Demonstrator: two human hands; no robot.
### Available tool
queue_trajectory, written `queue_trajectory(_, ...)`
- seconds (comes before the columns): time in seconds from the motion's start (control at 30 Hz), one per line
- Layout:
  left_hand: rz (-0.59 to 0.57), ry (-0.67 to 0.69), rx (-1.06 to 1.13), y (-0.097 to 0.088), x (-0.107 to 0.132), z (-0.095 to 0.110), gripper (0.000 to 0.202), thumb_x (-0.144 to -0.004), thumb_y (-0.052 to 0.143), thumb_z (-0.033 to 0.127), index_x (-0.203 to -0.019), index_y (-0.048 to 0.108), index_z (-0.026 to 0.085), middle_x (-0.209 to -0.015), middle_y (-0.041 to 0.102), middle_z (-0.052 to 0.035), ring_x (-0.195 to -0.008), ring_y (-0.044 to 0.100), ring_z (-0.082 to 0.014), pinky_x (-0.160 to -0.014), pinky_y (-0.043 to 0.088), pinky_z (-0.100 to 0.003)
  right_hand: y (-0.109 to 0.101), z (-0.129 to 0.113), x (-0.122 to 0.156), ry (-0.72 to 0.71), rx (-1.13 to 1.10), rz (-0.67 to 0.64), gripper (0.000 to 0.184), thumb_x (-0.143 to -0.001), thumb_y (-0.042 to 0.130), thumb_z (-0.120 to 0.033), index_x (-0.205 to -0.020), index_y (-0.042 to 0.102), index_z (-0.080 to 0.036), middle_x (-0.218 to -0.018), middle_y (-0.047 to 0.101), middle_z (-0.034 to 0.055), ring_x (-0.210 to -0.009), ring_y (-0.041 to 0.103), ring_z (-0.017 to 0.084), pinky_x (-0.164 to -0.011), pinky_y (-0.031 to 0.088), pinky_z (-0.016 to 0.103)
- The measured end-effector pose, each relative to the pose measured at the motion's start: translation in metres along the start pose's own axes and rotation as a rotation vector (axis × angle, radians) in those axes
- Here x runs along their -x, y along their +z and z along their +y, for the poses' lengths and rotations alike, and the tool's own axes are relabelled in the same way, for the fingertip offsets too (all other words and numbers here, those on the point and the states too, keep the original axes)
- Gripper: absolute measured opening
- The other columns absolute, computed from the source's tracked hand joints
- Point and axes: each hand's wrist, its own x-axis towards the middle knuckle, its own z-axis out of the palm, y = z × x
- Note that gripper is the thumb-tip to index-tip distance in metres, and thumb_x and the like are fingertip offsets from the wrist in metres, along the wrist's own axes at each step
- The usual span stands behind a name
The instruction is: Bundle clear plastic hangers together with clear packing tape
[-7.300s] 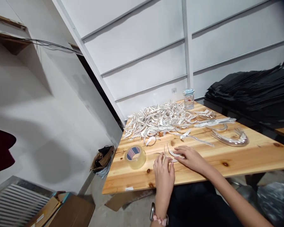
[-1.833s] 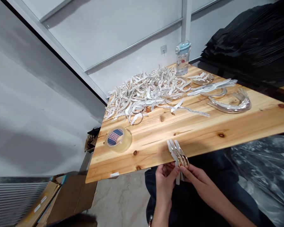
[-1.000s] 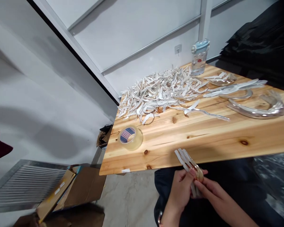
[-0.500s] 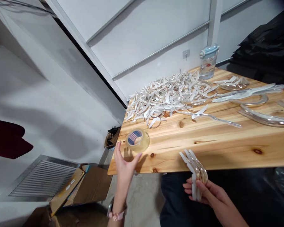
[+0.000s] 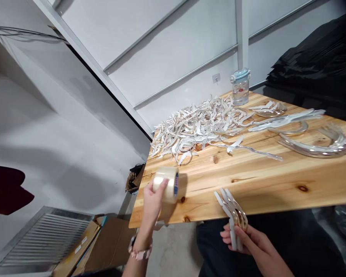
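My left hand [image 5: 153, 200] grips a roll of clear packing tape [image 5: 165, 184], thumb on the near side, the roll tipped up on its edge above the table's front left corner. Between the thumb and fingers of my right hand [image 5: 252, 240] is a small stack of curved clear plastic strips with white ends [image 5: 233, 215], held upright at the front table edge over my lap. Behind both hands spreads a big loose heap of similar curved strips [image 5: 202, 125] on the wooden table [image 5: 256, 173].
A water bottle with a blue lid [image 5: 240, 87] stands at the back. Sorted bundles of curved strips [image 5: 317, 148] lie at the right. Black plastic sheeting [image 5: 314, 65] is piled beyond. Cardboard boxes [image 5: 103, 242] sit on the floor at the left, near a wall vent [image 5: 46, 238].
My left hand, open beside the flat-lying tape roll before, has closed on it and tipped it onto its edge. My right hand still holds the stack of strips. The view has shifted slightly.
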Motion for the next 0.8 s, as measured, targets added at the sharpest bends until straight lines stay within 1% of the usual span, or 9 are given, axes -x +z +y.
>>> queue_trajectory(0.1, -0.053, -0.297, 0.57, 0.005, 0.016, 0.015, 0.043, -0.077, 0.066, 0.056, -0.086, 0.063, 0.014, -0.062, 0.059, 0.0005, -0.051, 0.05, -0.0103, -0.049, 0.04, -0.02, 0.001, -0.001, -0.002, 0.004, -0.006, -0.016, 0.053, -0.07, 0.069, -0.066, -0.089, 0.075, -0.017, -0.089, 0.078, 0.0104, -0.082, 0.072, 0.027, -0.076, 0.06, 0.039)
queue_trajectory(0.17, -0.124, -0.472, 0.755, 0.011, 0.025, 0.023, 0.038, -0.075, 0.07, 0.052, -0.086, 0.065, 0.016, -0.066, 0.063, -0.0011, -0.054, 0.055, -0.0114, -0.052, 0.046, -0.022, 0.003, -0.002, -0.002, 0.011, -0.028, -0.012, 0.053, -0.07, 0.069, -0.066, -0.089, 0.075, -0.017, -0.089, 0.078, 0.0096, -0.082, 0.072, 0.026, -0.075, 0.06, 0.038)
queue_trajectory(0.23, -0.177, -0.551, 0.812, 0.013, 0.034, 0.028, 0.039, -0.068, 0.077, 0.047, -0.089, 0.067, 0.016, -0.075, 0.068, -0.0047, -0.065, 0.063, -0.0165, -0.059, 0.052, -0.026, 0.007, -0.003, -0.003, 0.007, -0.052, 0.003, 0.051, -0.071, 0.069, -0.065, -0.089, 0.075, -0.017, -0.086, 0.078, 0.0086, -0.079, 0.072, 0.025, -0.073, 0.06, 0.037)
queue_trajectory(0.33, -0.207, -0.469, 0.762, 0.013, 0.049, 0.032, 0.048, -0.052, 0.085, 0.036, -0.093, 0.069, 0.016, -0.082, 0.071, -0.0066, -0.081, 0.067, -0.025, -0.069, 0.055, -0.032, 0.013, -0.004, -0.003, -0.03, -0.062, 0.016, 0.048, -0.075, 0.067, -0.063, -0.088, 0.074, -0.017, -0.081, 0.077, 0.0075, -0.074, 0.071, 0.023, -0.069, 0.059, 0.034)
queue_trajectory(0.4, -0.219, -0.399, 0.707, 0.016, 0.057, 0.038, 0.051, -0.051, 0.085, 0.036, -0.095, 0.07, 0.016, -0.083, 0.071, -0.0071, -0.087, 0.067, -0.028, -0.072, 0.055, -0.033, 0.015, -0.005, -0.004, -0.038, -0.044, 0.017, 0.048, -0.076, 0.066, -0.062, -0.089, 0.073, -0.016, -0.08, 0.076, 0.0074, -0.072, 0.071, 0.022, -0.067, 0.058, 0.033)
queue_trajectory(0.53, -0.294, -0.343, 0.633, 0.046, 0.067, 0.047, 0.053, -0.062, 0.08, 0.044, -0.105, 0.068, 0.015, -0.087, 0.071, -0.0075, -0.085, 0.066, -0.0246, -0.071, 0.053, -0.03, 0.015, -0.003, -0.006, -0.027, -0.001, 0.022, 0.051, -0.075, 0.065, -0.064, -0.088, 0.071, -0.016, -0.081, 0.076, 0.0087, -0.071, 0.07, 0.023, -0.065, 0.058, 0.034)
queue_trajectory(0.67, -0.423, -0.291, 0.53, 0.085, 0.063, 0.035, 0.049, -0.074, 0.07, 0.052, -0.107, 0.065, 0.016, -0.085, 0.069, -0.0057, -0.072, 0.062, -0.0168, -0.065, 0.049, -0.024, 0.014, 0.0, -0.007, -0.025, 0.003, 0.025, 0.054, -0.074, 0.064, -0.067, -0.089, 0.071, -0.015, -0.081, 0.075, 0.0096, -0.073, 0.071, 0.024, -0.066, 0.058, 0.035)
queue_trajectory(0.73, -0.385, -0.268, 0.489, 0.089, 0.058, 0.027, 0.05, -0.079, 0.064, 0.056, -0.107, 0.066, 0.015, -0.086, 0.069, -0.0061, -0.072, 0.061, -0.0166, -0.065, 0.048, -0.024, 0.014, -0.002, -0.006, -0.017, 0.008, 0.029, 0.056, -0.075, 0.063, -0.066, -0.094, 0.071, -0.015, -0.08, 0.075, 0.0093, -0.072, 0.07, 0.023, -0.065, 0.057, 0.034)
queue_trajectory(0.8, -0.476, -0.206, 0.458, 0.083, 0.053, 0.023, 0.054, -0.077, 0.064, 0.06, -0.105, 0.067, 0.014, -0.086, 0.069, -0.0079, -0.076, 0.062, -0.0192, -0.068, 0.048, -0.026, 0.015, -0.004, -0.005, -0.014, 0.01, 0.027, 0.056, -0.075, 0.063, -0.067, -0.095, 0.07, -0.015, -0.078, 0.074, 0.0087, -0.069, 0.069, 0.021, -0.064, 0.057, 0.034)
